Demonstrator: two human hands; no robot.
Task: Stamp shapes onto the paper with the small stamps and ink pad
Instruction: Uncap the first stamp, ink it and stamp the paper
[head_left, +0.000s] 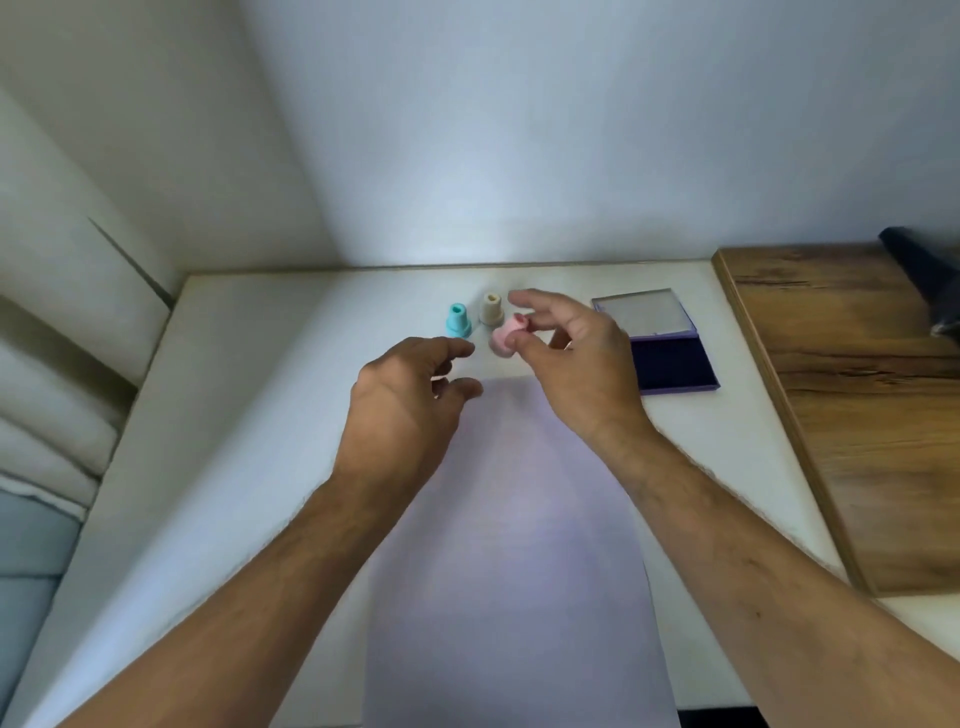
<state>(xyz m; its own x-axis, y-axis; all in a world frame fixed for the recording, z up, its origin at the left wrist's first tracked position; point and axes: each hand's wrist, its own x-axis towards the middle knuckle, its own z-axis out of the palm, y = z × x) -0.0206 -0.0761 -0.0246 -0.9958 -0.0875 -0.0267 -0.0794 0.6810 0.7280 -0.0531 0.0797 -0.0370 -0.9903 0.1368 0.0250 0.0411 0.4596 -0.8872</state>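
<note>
My right hand (566, 343) pinches the pink stamp (508, 336) between thumb and fingertips, lifted and tilted on its side just beyond the far edge of the paper (511, 545), while my left hand (410, 395) hovers beside it with the fingers loosely curled, holding nothing. The grip is the first worry: I have the stamp by its narrow end only, and if my thumb slides it could drop and roll onto the sheet under my wrists. The ink pad (672, 366) lies open just past my right hand, its lid (644, 313) folded back beyond it; reaching across, I could drag my knuckles or the heel of the hand through the dark ink and then smear the paper. The sheet itself lies loose beneath both forearms, so any brush of an arm may skew it, and my left hand is not yet pressing it down. Just ahead of my left fingertips stand the blue stamp (458, 321) and the beige stamp (490, 308), near enough that a careless move of either hand would knock them over. I cannot tell from here which way the pink stamp's printing face points, so I might ink the wrong end.
</note>
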